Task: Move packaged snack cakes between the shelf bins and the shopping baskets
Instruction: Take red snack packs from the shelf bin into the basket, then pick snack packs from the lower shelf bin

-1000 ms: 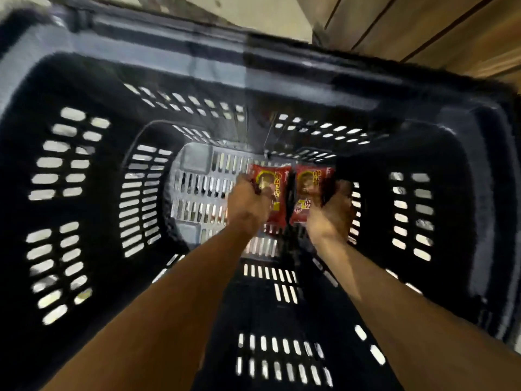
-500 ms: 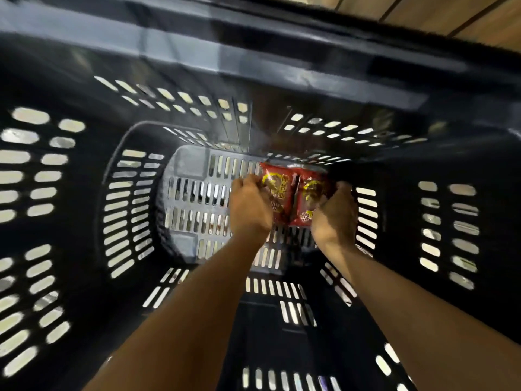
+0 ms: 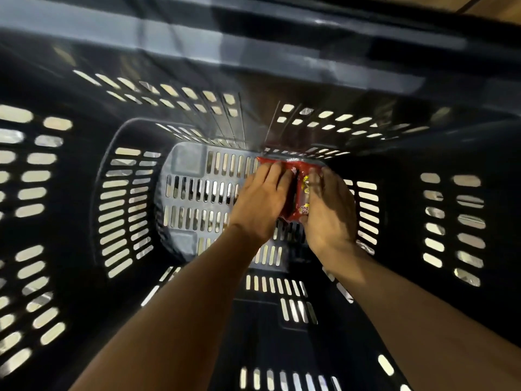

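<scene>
Both hands have gone lower into the basket (image 3: 70, 193) since the earlier frames, and the two snack cake packets (image 3: 299, 190) now lie at its slotted floor against the far wall, no longer held up facing the camera. Packets: red glossy wrappers with yellow print and a dark seam between them, side by side and touching, largely covered by the hands; only the top edge and a middle strip show. Print too blurred to read.

Left hand (image 3: 260, 203): palm down on the left packet, fingers (image 3: 272, 176) extended nearly straight and close together, lying flat across the wrapper. No curl visible.

Right hand (image 3: 329, 210): over the right packet, fingers slightly bent and spread, tips at the packet's upper edge, thumb side at its lower corner. Whether it pinches or only rests on the wrapper cannot be told; motion blur on the fingertips.

Basket: dark plastic, slotted walls and floor, light showing through the slots.
</scene>
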